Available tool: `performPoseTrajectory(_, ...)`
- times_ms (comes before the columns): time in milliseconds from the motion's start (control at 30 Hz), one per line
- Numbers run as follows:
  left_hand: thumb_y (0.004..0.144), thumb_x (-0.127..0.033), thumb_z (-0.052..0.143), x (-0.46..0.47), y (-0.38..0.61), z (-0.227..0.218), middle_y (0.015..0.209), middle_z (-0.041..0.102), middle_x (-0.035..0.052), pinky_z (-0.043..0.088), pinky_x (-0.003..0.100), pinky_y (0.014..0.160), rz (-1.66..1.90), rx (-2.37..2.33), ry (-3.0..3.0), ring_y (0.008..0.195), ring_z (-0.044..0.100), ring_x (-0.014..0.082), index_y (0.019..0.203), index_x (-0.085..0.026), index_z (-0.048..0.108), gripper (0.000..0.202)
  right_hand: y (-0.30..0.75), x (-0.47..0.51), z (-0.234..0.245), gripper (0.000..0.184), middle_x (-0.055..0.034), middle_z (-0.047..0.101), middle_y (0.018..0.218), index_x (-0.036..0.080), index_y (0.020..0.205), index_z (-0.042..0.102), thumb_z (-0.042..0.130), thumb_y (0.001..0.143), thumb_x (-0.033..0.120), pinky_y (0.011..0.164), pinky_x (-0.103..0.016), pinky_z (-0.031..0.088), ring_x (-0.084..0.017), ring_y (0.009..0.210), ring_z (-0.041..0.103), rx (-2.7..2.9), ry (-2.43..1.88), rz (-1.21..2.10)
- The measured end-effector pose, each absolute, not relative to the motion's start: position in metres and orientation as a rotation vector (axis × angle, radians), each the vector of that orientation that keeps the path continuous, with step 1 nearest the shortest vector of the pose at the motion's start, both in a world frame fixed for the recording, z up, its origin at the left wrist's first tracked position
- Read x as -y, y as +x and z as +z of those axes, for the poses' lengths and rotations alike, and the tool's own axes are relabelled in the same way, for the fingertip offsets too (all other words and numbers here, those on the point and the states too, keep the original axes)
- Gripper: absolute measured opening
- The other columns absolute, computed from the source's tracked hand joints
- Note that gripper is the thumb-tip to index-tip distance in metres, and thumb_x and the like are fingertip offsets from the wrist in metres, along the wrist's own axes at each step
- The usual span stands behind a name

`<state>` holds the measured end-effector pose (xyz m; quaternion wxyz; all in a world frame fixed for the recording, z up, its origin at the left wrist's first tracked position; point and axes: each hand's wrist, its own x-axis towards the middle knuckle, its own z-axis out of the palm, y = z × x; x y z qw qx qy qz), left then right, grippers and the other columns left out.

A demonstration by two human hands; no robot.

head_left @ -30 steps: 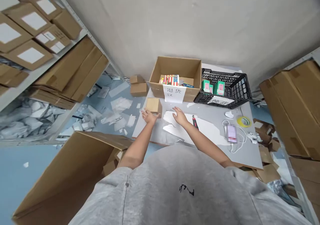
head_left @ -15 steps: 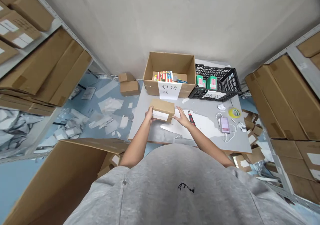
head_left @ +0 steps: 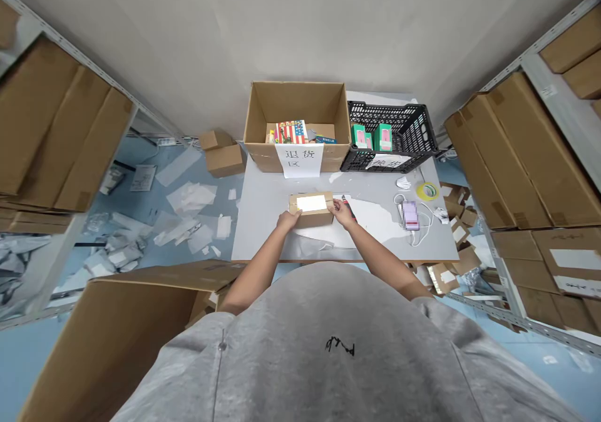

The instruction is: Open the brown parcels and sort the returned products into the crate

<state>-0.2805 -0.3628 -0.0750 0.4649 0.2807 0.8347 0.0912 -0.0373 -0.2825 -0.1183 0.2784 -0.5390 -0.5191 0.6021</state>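
A small brown cardboard box [head_left: 313, 220] sits at the front of the grey table, its white label [head_left: 311, 203] facing up. My left hand [head_left: 287, 221] grips the box's left end, with the fingers closed against it. At the opposite end, my right hand [head_left: 342, 212] pinches the upper right corner. Just beyond the right hand lies a red and black utility knife [head_left: 348, 208], partly covered by the fingers. White backing paper [head_left: 375, 223] is spread on the table beneath and right of the box.
Behind stand an open carton [head_left: 263, 157] with a paper sign and a black crate [head_left: 425, 133] holding green boxes. To the right are yellow tape [head_left: 427, 191] and a phone [head_left: 410, 215] with a white cable. A large open carton [head_left: 107, 340] stands at my left; shelves flank both sides.
The small box has been turned so its labelled side faces up. My right hand has closed onto its right end; before, it was open and apart from the box.
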Motion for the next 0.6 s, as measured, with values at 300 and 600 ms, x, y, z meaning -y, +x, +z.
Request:
performPoseTrajectory(300,0.098,-0.069,0.050,0.373,-0.240,-0.099,0.155,0.048,0.0249,0.045,0.042,0.114,0.129,-2.279,0.836,0.145,0.049,0.0369,0.149,-0.013,0.042,0.076,-0.025,0.291,-0.142,0.061,-0.0141,0.055,0.158,0.021,0.156,0.051,0.059,0.098,0.039,0.118,-0.041,0.046,-0.023,0.140,0.059,1.630,-1.478,1.515)
performPoseTrajectory(600,0.087,-0.086,0.049,0.348,-0.233,-0.115,0.156,0.043,0.0278,0.046,0.051,0.113,-0.110,-2.254,0.591,0.144,0.049,0.0422,0.160,-0.015,0.022,0.105,0.017,0.272,-0.165,0.056,-0.0170,0.052,0.151,0.018,0.151,0.051,0.057,0.096,0.025,0.114,-0.039,0.045,-0.030,0.140,0.050,2.038,-2.289,0.858)
